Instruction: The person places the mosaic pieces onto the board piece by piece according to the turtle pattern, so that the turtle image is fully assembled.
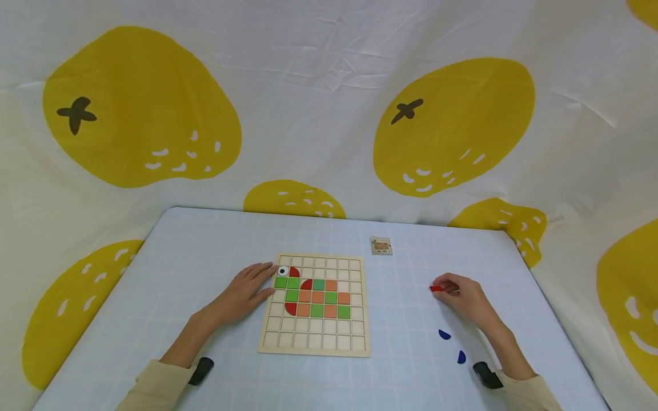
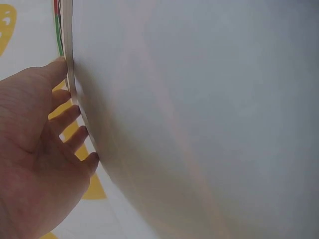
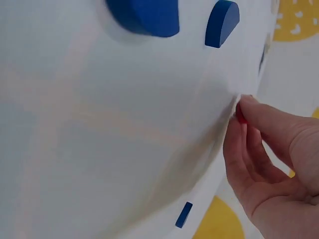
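Note:
A square wooden grid board (image 1: pixel 315 349) lies on the table, with green, orange and red pieces and a white eye tile (image 1: pixel 283 271) set in its cells. My left hand (image 1: pixel 237 297) rests at the board's left edge, thumb and fingertips touching it, fingers fairly straight. Off to the right of the board, my right hand (image 1: pixel 465 298) pinches a small red piece (image 1: pixel 436 288) between thumb and fingers. Most of that piece is hidden by the fingertips in the right wrist view. Nearer the front lie two blue half-round pieces, one blue piece (image 1: pixel 444 334) and another blue piece (image 1: pixel 461 357).
A small square picture card (image 1: pixel 381 246) lies beyond the board's far right corner. The right wrist view also shows a small blue block (image 3: pixel 184 215) near the hand. Behind the pale table (image 1: pixel 216 240) hangs a white cloth (image 1: pixel 308 114) with yellow fruit shapes.

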A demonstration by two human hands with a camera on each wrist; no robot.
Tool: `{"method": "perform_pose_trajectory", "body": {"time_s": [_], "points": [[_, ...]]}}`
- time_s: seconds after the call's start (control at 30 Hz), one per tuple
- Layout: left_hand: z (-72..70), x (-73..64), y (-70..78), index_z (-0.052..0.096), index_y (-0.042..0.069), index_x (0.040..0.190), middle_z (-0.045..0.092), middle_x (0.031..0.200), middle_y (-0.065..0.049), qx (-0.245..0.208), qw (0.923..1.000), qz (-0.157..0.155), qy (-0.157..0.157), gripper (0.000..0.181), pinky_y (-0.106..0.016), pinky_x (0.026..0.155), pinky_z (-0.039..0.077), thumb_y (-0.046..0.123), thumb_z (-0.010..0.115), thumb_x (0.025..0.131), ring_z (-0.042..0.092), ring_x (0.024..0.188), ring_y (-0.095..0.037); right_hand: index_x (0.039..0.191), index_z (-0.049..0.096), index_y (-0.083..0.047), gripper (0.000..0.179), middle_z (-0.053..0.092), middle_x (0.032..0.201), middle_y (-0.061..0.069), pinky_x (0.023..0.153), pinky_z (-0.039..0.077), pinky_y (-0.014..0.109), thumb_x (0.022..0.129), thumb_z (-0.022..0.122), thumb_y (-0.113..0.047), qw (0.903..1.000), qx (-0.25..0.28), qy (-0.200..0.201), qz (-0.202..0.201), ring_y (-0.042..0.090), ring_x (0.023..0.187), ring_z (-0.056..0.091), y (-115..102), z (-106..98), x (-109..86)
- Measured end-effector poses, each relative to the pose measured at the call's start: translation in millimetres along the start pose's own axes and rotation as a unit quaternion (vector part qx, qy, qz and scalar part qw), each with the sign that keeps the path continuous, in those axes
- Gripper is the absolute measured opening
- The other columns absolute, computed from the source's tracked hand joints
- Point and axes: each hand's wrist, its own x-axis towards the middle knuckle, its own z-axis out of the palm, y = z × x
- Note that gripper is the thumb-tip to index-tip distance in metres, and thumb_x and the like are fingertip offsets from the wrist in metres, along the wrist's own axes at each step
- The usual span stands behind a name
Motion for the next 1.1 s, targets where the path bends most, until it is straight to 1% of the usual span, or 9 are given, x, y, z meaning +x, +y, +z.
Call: {"method": "perform_pose_trajectory", "body": {"time_s": [0.07,0.2,0.27,0.33,0.57,0.7,0.8,0.97,1.1], "points": [[-0.2,0.2,-0.5,0.045,0.006,0.155,0.044,0.157,-0.020,-0.002,1.0000,0.001,-0.002,0.058,-0.063,0.117,0.031,0.025,0.064,0.103,0.036,0.144,-0.043,0.106,0.072,-0.005,0.017,0.071,0.098,0.006,0.078,0.057,0.021,0.091,0.079,-0.005,1.0000,-0.003,0.000,0.005,0.023,0.088,0.065,-3.0,1.4,2.4],[-0.5,0.1,-1.3,0.045,0.004,0.154,0.045,0.155,-0.021,-0.009,0.9999,0.013,0.003,0.058,-0.063,0.116,0.031,0.022,0.064,0.103,0.037,0.144,-0.044,0.105,0.072,-0.007,0.015,0.070,0.100,0.007,0.082,0.061,0.036,0.092,0.079,-0.009,0.9999,0.003,0.001,0.016,0.023,0.087,0.066,-9.6,5.0,7.7],[-0.5,0.0,-1.7,0.045,0.003,0.154,0.046,0.155,-0.021,-0.011,0.9997,0.020,0.006,0.057,-0.064,0.116,0.031,0.020,0.064,0.103,0.038,0.143,-0.044,0.105,0.072,-0.007,0.014,0.071,0.100,0.006,0.083,0.061,0.039,0.092,0.079,-0.010,0.9999,0.008,0.001,0.013,0.023,0.087,0.067,-13.0,6.6,10.7],[-0.3,0.0,-2.0,0.045,0.003,0.154,0.045,0.155,-0.021,-0.011,0.9997,0.021,0.006,0.057,-0.064,0.116,0.031,0.021,0.064,0.103,0.038,0.143,-0.044,0.105,0.072,-0.007,0.014,0.071,0.099,0.006,0.083,0.061,0.037,0.092,0.078,-0.010,0.9999,0.009,0.003,0.003,0.023,0.086,0.067,-16.3,8.1,13.7],[0.0,0.7,-1.8,0.045,0.002,0.154,0.045,0.154,-0.022,-0.012,0.9996,0.024,0.006,0.057,-0.064,0.116,0.031,0.020,0.064,0.103,0.038,0.143,-0.045,0.105,0.073,-0.005,0.014,0.073,0.099,0.007,0.078,0.056,0.017,0.092,0.077,-0.005,0.9988,0.023,0.005,-0.042,0.020,0.084,0.065,-27.2,14.3,23.2],[0.1,0.9,-2.0,0.045,0.003,0.154,0.045,0.155,-0.022,-0.013,0.9996,0.023,0.005,0.057,-0.064,0.116,0.031,0.020,0.064,0.103,0.038,0.143,-0.045,0.106,0.073,-0.004,0.014,0.074,0.100,0.007,0.079,0.054,0.013,0.092,0.076,-0.003,0.9973,0.039,-0.001,-0.062,0.021,0.086,0.067,-33.0,18.6,28.8],[0.9,1.4,-3.0,0.045,0.004,0.154,0.045,0.155,-0.021,-0.012,0.9997,0.021,0.004,0.057,-0.064,0.116,0.031,0.022,0.064,0.103,0.037,0.143,-0.044,0.108,0.074,-0.004,0.015,0.074,0.103,0.008,0.084,0.056,0.019,0.093,0.075,-0.003,0.9963,0.042,-0.003,-0.076,0.023,0.092,0.068,-37.1,22.5,32.4],[2.8,2.1,-5.6,0.045,0.005,0.155,0.044,0.156,-0.020,-0.008,0.9998,0.019,0.003,0.057,-0.063,0.117,0.031,0.023,0.063,0.104,0.037,0.144,-0.044,0.113,0.076,-0.003,0.019,0.074,0.108,0.009,0.090,0.059,0.039,0.094,0.074,-0.004,0.9954,0.043,-0.008,-0.086,0.028,0.100,0.068,-44.7,30.4,37.6],[3.1,1.6,-6.2,0.045,0.005,0.155,0.044,0.156,-0.020,-0.006,0.9999,0.016,0.001,0.057,-0.063,0.117,0.030,0.023,0.063,0.104,0.036,0.144,-0.043,0.114,0.077,-0.003,0.020,0.074,0.108,0.009,0.090,0.059,0.041,0.094,0.075,-0.004,0.9942,0.049,-0.012,-0.094,0.028,0.101,0.068,-52.2,36.9,42.0]]}}
